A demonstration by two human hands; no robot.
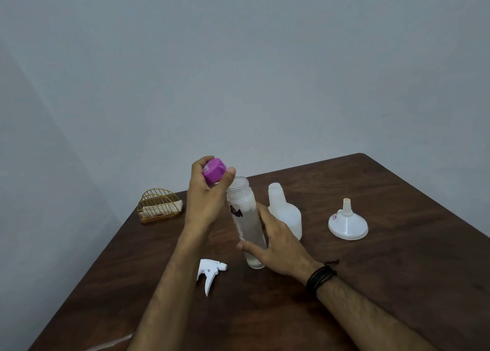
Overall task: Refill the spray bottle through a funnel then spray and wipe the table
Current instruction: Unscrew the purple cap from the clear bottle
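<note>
The left hand pinches a purple cap just above the open mouth of a clear refill bottle, which the right hand grips upright on the bench. Just behind the right hand stands the capless spray bottle; right of it sits an upturned funnel. Below the left hand lies 1 trigger head.
</note>
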